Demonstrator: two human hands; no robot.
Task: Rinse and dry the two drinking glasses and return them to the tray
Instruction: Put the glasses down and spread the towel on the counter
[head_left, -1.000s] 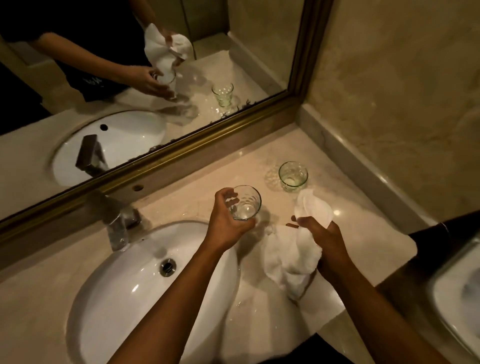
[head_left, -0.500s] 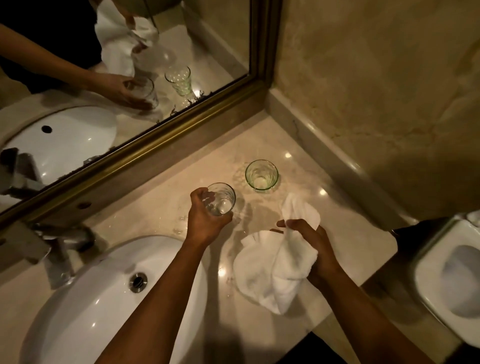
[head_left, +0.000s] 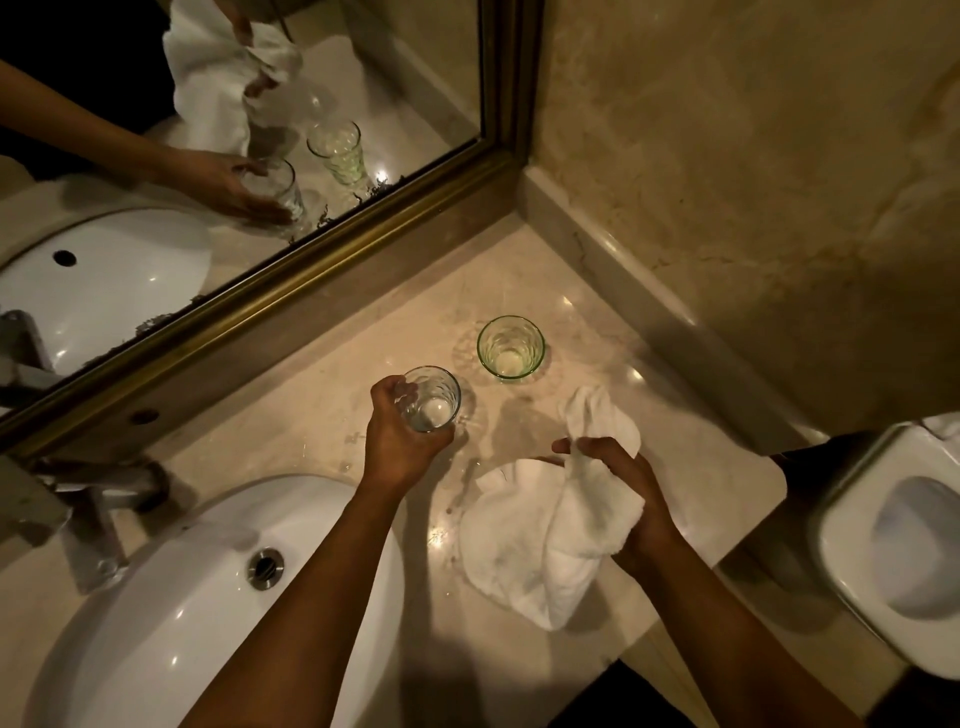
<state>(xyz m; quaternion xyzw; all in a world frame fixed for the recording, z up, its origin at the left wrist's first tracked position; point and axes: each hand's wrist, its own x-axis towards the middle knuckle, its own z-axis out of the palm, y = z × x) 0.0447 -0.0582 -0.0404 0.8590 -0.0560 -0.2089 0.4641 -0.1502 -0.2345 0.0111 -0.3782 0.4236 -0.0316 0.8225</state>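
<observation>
Fingers (head_left: 399, 391) of the left hand (head_left: 402, 441) curl round one glass (head_left: 431, 399) above the bench (head_left: 311, 410); right hand (head_left: 618, 493) bunches the towel (head_left: 524, 540), drying seemingly unfinished; second glass (head_left: 510, 349) stands nearby, no tray visible

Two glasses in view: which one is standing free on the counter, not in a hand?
The green-tinted glass, upright nearer the corner wall, with nothing touching it. The clear glass is gripped by the left hand; the right hand holds the white towel.
</observation>
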